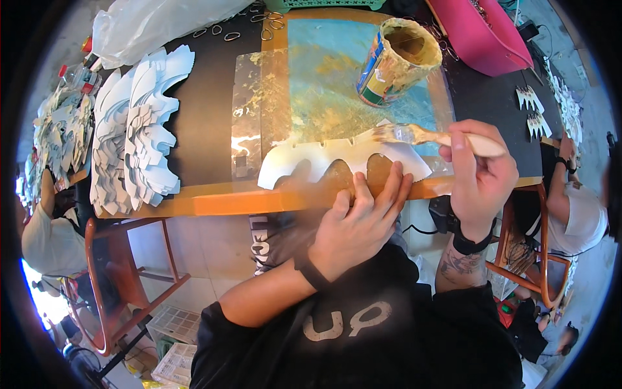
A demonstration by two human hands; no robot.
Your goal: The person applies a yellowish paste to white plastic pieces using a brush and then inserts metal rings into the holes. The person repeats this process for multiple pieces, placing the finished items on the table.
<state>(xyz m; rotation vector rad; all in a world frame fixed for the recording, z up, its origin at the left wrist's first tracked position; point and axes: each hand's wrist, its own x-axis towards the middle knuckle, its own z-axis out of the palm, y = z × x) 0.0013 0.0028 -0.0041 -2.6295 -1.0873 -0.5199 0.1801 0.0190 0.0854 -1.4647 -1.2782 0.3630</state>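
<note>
A white sheet piece (298, 159) with a scalloped near edge lies along the front of the table. My left hand (359, 223) rests on its near edge with fingers stretched and slightly apart, pressing it down. In my right hand (479, 172) is a flat paintbrush (424, 135), gripped by its pale wooden handle. The bristles point left and touch the far edge of the white piece. Beyond the brush stands an open can (394, 61), its rim and side crusted with yellowish glue-like stuff.
Stacked white scalloped pieces (139, 129) are heaped on the left of the table (207, 129). A pink bin (483, 35) stands at the far right, a plastic bag (155, 29) at the far left. Metal rings (232, 37) lie at the back. Other people sit on both sides.
</note>
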